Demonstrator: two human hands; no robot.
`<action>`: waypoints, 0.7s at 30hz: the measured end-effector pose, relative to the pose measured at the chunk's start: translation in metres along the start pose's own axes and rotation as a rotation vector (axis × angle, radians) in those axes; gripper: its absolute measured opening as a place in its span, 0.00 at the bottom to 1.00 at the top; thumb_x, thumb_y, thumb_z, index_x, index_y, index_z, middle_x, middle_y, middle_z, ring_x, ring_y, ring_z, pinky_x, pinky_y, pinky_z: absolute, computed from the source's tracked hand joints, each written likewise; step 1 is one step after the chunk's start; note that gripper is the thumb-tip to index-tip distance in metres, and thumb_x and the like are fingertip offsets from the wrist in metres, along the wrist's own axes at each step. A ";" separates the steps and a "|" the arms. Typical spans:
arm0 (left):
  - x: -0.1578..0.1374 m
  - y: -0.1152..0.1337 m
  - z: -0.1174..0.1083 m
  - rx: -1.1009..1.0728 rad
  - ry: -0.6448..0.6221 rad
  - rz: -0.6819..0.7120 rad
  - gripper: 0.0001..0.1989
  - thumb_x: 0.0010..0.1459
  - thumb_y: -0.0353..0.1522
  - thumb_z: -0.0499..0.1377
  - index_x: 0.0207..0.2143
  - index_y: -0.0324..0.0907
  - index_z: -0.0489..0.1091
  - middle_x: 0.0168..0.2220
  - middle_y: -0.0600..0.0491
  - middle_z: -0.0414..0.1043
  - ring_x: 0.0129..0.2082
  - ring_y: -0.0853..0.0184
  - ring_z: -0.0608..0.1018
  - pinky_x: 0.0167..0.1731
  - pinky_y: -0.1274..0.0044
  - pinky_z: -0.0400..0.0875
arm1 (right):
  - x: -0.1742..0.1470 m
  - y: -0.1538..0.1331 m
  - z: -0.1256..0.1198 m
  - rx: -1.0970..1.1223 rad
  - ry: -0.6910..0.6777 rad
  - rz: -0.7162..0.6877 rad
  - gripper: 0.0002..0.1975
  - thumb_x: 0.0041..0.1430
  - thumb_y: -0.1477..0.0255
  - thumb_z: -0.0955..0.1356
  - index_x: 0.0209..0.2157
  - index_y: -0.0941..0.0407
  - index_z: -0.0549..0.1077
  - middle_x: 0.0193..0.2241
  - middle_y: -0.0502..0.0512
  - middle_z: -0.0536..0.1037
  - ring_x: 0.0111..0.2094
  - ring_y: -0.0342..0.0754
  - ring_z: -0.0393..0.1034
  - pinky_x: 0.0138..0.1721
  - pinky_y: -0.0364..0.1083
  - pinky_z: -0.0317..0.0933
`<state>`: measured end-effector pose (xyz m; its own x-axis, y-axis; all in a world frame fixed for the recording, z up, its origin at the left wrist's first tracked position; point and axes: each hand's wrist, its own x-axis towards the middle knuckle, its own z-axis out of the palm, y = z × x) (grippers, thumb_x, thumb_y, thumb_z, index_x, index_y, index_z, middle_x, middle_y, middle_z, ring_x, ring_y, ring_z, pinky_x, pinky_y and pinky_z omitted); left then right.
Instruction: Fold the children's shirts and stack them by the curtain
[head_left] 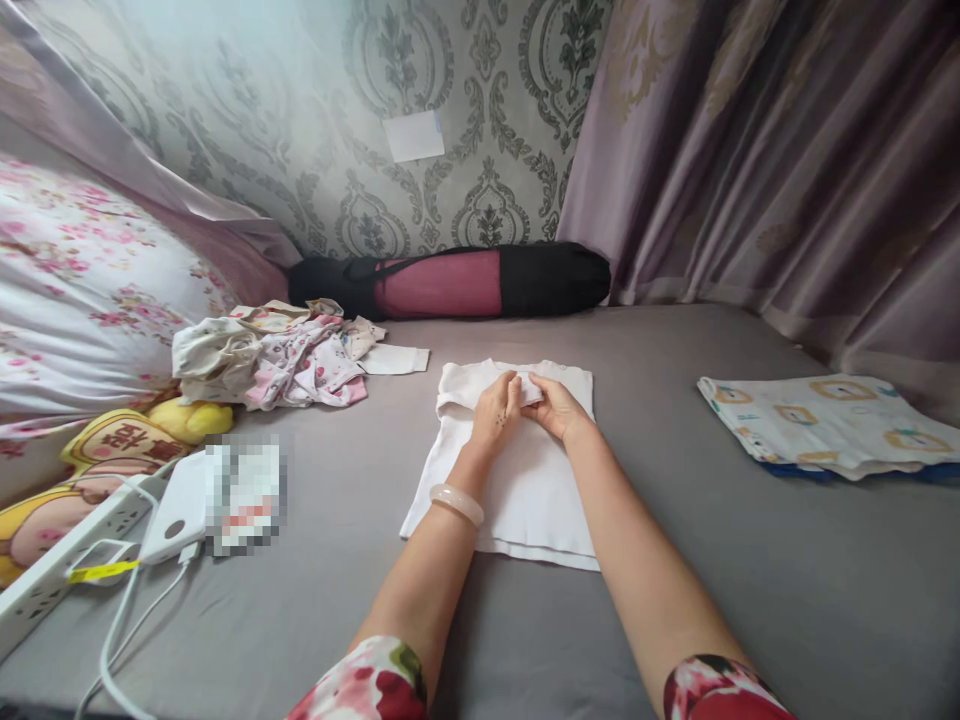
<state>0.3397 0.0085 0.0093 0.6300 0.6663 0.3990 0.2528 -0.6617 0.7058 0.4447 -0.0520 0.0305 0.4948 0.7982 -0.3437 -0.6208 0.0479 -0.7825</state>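
A small white shirt point(525, 490) lies spread on the grey bed sheet, its neckline at the far side and its hem toward me. My left hand point(496, 408), with a pale bangle point(457, 505) on the wrist, is closed on a fold of the shirt near the upper middle. Beside it, my right hand point(556, 405) pinches the same white fabric between thumb and fingers. The two hands are close together, and a small folded part of the cloth shows between them. My left fingertips are partly hidden behind the hand.
To the left lies a heap of small clothes point(300, 360). A white power strip point(82, 545), cables and a white device point(176, 510) sit nearer. Folded printed cloth point(832, 420) lies at right. A black and pink rolled bag point(450, 282) rests along the wall.
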 end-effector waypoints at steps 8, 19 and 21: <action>0.002 -0.017 -0.017 0.411 0.061 -0.116 0.21 0.58 0.22 0.47 0.54 0.36 0.63 0.47 0.41 0.75 0.50 0.59 0.75 0.56 0.66 0.62 | 0.008 0.000 -0.010 -0.124 0.223 -0.137 0.16 0.44 0.84 0.63 0.34 0.59 0.75 0.24 0.52 0.78 0.30 0.47 0.75 0.36 0.48 0.74; -0.004 -0.026 -0.020 0.591 0.008 -0.271 0.16 0.65 0.28 0.44 0.49 0.37 0.66 0.56 0.39 0.68 0.60 0.55 0.67 0.60 0.59 0.56 | 0.021 0.006 -0.031 -0.377 0.402 -0.282 0.17 0.39 0.81 0.64 0.34 0.59 0.77 0.22 0.50 0.78 0.28 0.47 0.75 0.34 0.45 0.71; -0.004 -0.026 -0.018 0.589 0.018 -0.276 0.16 0.67 0.32 0.44 0.49 0.37 0.67 0.57 0.39 0.68 0.62 0.54 0.65 0.61 0.57 0.55 | 0.023 0.005 -0.037 -0.431 0.427 -0.345 0.17 0.40 0.81 0.65 0.34 0.58 0.77 0.24 0.51 0.78 0.31 0.49 0.75 0.37 0.47 0.71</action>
<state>0.3174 0.0296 0.0005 0.4733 0.8408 0.2626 0.7670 -0.5400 0.3466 0.4756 -0.0559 -0.0006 0.8710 0.4698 -0.1436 -0.1324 -0.0569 -0.9896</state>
